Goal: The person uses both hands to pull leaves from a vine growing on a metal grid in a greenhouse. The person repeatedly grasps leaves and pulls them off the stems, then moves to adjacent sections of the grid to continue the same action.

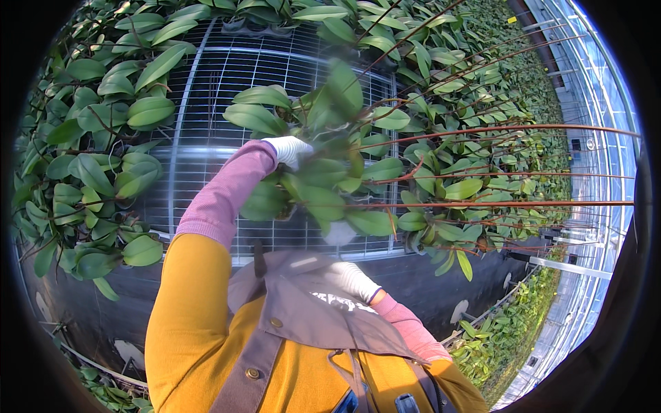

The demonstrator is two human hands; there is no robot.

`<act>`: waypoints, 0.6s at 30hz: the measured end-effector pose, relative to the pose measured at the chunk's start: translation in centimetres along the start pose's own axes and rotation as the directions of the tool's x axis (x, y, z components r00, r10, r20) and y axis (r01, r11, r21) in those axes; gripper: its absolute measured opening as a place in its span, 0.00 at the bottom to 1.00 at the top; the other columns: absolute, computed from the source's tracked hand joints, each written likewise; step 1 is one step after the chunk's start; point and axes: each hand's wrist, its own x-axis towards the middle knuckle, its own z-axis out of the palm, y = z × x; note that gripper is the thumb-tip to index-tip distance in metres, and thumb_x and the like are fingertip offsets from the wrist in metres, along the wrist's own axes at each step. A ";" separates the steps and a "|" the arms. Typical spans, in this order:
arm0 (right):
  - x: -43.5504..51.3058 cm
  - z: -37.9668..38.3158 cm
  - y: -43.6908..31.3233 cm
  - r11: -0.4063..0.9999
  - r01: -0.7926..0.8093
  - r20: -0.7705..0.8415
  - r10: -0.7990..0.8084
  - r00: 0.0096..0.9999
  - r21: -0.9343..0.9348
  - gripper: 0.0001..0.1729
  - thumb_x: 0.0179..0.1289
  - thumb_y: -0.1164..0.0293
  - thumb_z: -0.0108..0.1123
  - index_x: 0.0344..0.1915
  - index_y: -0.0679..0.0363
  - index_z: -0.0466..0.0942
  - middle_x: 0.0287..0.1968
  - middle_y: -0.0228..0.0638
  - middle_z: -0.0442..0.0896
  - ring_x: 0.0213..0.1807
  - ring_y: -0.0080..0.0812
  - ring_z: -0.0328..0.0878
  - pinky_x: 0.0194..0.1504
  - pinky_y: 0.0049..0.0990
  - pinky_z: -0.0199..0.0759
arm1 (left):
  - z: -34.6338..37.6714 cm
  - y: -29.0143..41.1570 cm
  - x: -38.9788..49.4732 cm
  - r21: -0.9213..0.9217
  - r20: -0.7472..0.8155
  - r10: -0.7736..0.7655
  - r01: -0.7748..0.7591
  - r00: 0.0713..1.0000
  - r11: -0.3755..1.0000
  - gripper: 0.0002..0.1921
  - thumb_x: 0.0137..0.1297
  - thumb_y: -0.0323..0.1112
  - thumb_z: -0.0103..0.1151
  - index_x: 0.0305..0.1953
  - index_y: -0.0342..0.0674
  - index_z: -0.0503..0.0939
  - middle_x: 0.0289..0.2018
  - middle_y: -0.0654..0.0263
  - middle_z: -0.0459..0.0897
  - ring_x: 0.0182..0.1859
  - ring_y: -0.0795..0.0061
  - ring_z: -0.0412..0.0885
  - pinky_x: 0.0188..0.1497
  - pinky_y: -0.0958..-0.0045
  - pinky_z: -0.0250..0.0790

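My left hand (289, 151), in a white ribbed glove, reaches into a cluster of broad-leaved potted orchids (320, 201) on the wire mesh bench. Leaves hide its fingers, so its hold cannot be told. Long reddish-brown flower stems (490, 204) run from the cluster towards the right. My right hand (353, 279), gloved alike, is low in front of my body, beside the bench's near edge. A brown apron (330, 310) partly covers it and its fingers are hidden. Between this hand and the leaves shows a pale, blurred object (341, 233) that I cannot identify.
Dense orchid plants (103, 180) stand at the left, with more at the far side and right. Metal wire mesh (232, 67) shows between them. Dark sheeting (423, 279) hangs below the bench's near edge. Several long stems cross the right side.
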 end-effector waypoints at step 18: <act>11.1 -6.9 -4.8 0.140 0.222 -0.240 0.123 0.963 0.965 0.20 0.75 0.65 0.60 0.61 0.63 0.75 0.44 0.29 0.79 0.37 0.21 0.73 0.34 0.19 0.71 | -0.6 2.4 -0.5 0.132 0.016 -0.041 0.039 0.999 0.991 0.49 0.46 0.27 0.78 0.73 0.45 0.65 0.49 0.55 0.87 0.48 0.63 0.85 0.51 0.64 0.77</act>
